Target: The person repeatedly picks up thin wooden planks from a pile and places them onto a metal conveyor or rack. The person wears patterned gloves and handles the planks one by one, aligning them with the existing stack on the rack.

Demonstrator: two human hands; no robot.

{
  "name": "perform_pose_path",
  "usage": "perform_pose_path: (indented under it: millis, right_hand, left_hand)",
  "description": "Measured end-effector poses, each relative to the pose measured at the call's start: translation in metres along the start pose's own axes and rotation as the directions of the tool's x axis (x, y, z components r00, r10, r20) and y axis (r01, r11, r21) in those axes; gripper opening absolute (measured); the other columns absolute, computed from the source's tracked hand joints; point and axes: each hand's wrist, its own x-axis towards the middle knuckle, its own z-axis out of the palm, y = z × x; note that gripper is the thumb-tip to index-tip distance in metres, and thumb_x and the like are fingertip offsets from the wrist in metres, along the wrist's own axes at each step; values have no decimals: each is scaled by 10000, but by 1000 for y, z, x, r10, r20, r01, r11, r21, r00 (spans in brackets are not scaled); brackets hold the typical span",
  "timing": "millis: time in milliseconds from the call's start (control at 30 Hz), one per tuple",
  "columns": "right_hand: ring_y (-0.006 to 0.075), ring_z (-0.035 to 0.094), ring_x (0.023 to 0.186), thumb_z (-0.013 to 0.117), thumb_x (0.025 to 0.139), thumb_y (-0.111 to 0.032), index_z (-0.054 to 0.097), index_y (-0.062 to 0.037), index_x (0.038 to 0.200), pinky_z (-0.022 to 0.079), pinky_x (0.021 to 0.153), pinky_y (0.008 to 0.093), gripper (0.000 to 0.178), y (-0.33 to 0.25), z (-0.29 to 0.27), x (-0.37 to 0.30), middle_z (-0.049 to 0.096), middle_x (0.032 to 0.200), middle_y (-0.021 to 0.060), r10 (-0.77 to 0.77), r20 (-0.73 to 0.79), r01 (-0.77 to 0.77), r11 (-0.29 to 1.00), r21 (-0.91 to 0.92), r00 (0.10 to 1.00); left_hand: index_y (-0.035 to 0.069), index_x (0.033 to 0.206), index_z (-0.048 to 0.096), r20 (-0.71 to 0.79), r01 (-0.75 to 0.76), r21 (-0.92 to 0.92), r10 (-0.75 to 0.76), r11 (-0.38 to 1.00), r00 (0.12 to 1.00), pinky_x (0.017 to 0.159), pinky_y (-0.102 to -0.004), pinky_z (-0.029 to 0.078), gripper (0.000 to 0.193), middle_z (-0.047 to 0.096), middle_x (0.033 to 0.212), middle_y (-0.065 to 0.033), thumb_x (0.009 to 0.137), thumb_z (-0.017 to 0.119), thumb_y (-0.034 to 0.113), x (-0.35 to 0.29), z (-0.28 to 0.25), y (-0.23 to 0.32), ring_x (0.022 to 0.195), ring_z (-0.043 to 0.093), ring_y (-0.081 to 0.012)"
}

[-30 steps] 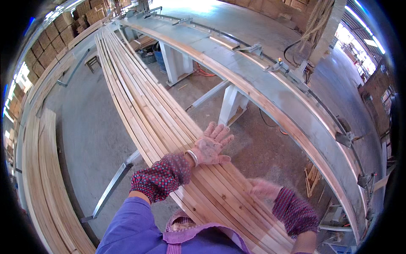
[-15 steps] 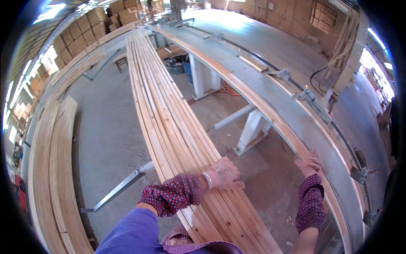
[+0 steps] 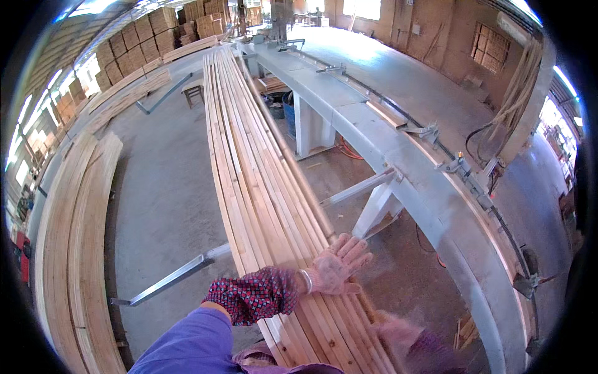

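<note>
Long pale wooden strips [image 3: 268, 206] lie side by side in a bundle running away from me. My left hand [image 3: 336, 265], in a pinkish work glove with a patterned sleeve cover, rests over the strips' right side, fingers spread. Low on the right, my right hand [image 3: 398, 330] is smeared by motion at the bundle's right edge, so its fingers cannot be made out. A strip along that right edge is blurred as well. To the right runs a long grey metal bench [image 3: 423, 193], apart from both hands.
Metal support arms [image 3: 177, 274] reach out under the bundle. Clamps [image 3: 458, 165] line the bench's far side, with a wooden strip along them. More boards [image 3: 78, 249] lie stacked at the left. A small stool [image 3: 193, 95] and wood stacks [image 3: 143, 40] stand farther back.
My right hand has moved left from the bench to the bundle. The long strip on the bench's near edge is now at the bundle's right side. My left hand's fingers have spread.
</note>
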Motion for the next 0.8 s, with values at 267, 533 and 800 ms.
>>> perform_pose_path:
  millis: [267,533,800]
  right_hand:
    - [172,675,1035,904,798,-354,591,11,1383,535,949,334,758,11,25,10,721,1180,86,93,-317,-209,911,-355,944]
    - [152,663,1023,838,844,-345,645,24,1309,528,921,313,623,-3,23,16,727,1142,77,-5,-198,-21,992,-126,980]
    - [117,652,956,785,875,-315,669,-2,1286,530,853,305,529,-16,29,89,719,1066,34,-56,-164,7,959,-284,985]
  left_hand:
    - [73,1485,531,340,-6,22,-2,1000,941,1271,-563,182,808,457,1568,-199,931,541,662,19,-54,12,1511,345,-383]
    - [57,1536,463,-74,5,18,-4,1000,997,1292,-565,107,860,393,1624,-206,922,529,656,3,0,8,1543,295,-380]
    - [45,1261,666,101,-24,-33,27,999,995,1214,-568,247,681,621,1351,-190,932,544,629,-6,-34,5,1340,510,-364]
